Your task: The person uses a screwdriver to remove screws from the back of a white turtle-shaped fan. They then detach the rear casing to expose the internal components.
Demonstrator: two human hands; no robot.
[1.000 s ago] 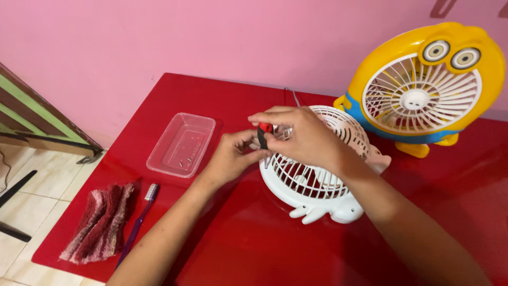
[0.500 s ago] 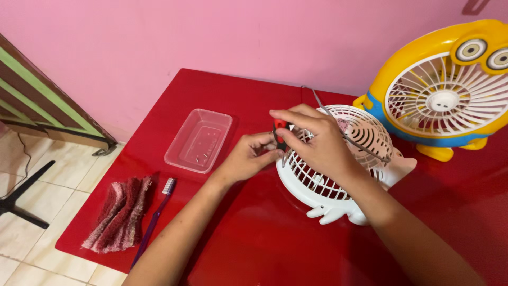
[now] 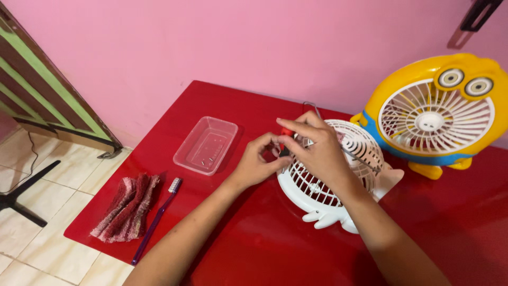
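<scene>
A small white fan (image 3: pixel 338 197) lies face up on the red table (image 3: pixel 254 243). Both of my hands meet at its left rim. My right hand (image 3: pixel 317 151) reaches over the grille and grips a small screwdriver with a red and black handle (image 3: pixel 286 133), held upright at the rim. My left hand (image 3: pixel 253 163) comes from the left, its fingertips pinched against the lower black part of the screwdriver. The tool's tip is hidden by my fingers. A thin metal wire (image 3: pixel 312 106) sticks out behind my right hand.
A clear plastic tub (image 3: pixel 206 145) stands left of the hands. A purple toothbrush (image 3: pixel 156 220) and a folded reddish cloth (image 3: pixel 126 207) lie near the table's front left corner. A yellow and blue fan (image 3: pixel 434 114) stands upright at the back right, against the pink wall.
The view has drifted left, so everything sits further right in the frame. My hands stay together at the white fan's left rim with the screwdriver.
</scene>
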